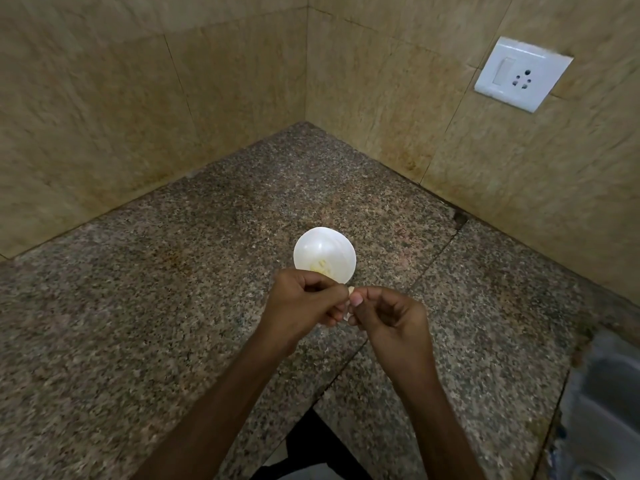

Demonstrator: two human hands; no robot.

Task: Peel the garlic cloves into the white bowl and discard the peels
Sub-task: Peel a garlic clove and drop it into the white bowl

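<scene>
A small white bowl (325, 252) stands on the granite counter (173, 306) in the corner, with a few pale yellow peeled cloves at its near inner side. Just in front of the bowl, my left hand (303, 303) and my right hand (391, 315) meet above the counter. Between their fingertips is a small pale garlic clove (349, 296); both hands pinch it with curled fingers, and most of it is hidden by the fingers. The near rim of the bowl is covered by my left hand.
Beige tiled walls close the corner behind the counter, with a white switch and socket plate (522, 73) on the right wall. A steel sink (602, 410) lies at the lower right. The counter's front edge (304, 407) notches in near my body.
</scene>
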